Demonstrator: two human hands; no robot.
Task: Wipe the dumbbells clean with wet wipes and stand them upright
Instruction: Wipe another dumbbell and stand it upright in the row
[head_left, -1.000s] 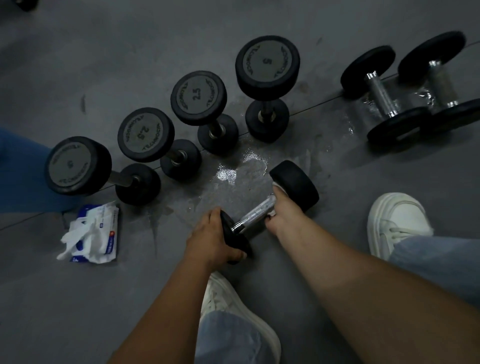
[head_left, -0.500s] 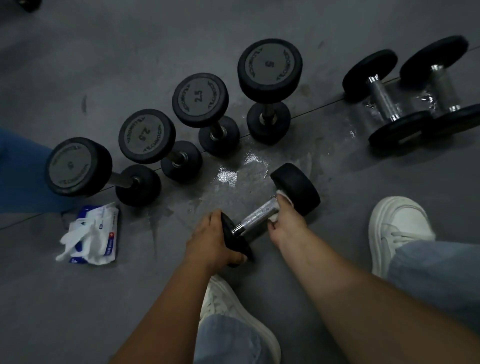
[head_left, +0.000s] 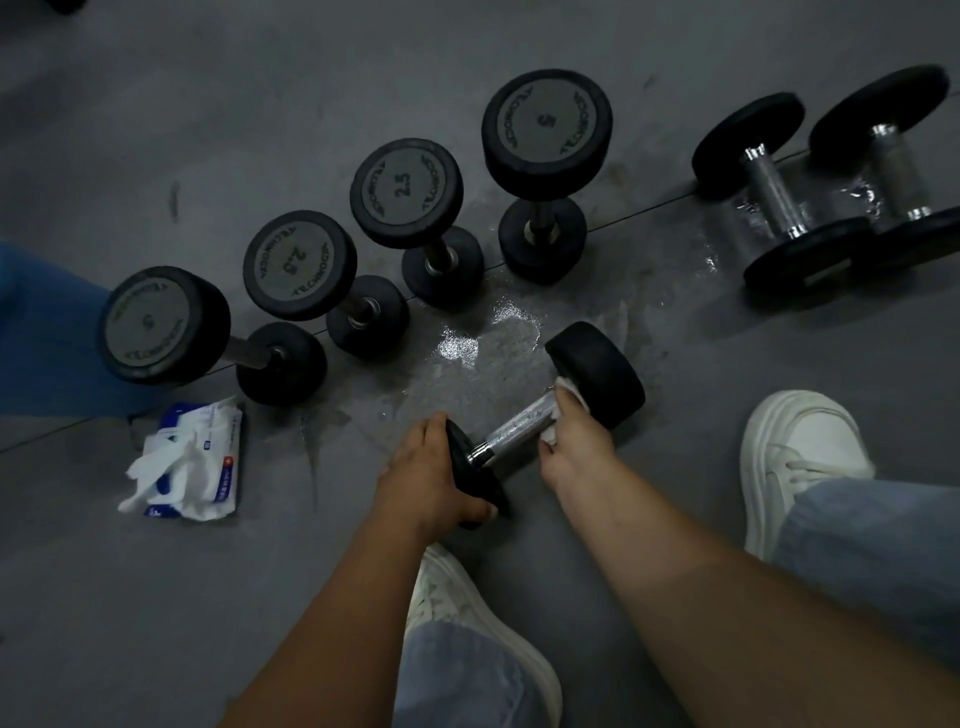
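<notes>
A small black dumbbell with a chrome handle lies on its side on the grey floor. My left hand grips its near head. My right hand wraps a white wet wipe round the handle close to the far head. Several dumbbells stand upright in a row behind it. Two more dumbbells lie on their sides at the far right. An open pack of wet wipes lies on the floor to the left.
Wet patches shine on the floor between the row and the lying dumbbell. My white shoes rest at the right and at bottom centre. A blue-clad leg of another person is at the left edge.
My right hand with the wipe has slid a little along the handle near the far head. The left hand keeps its grip on the near head.
</notes>
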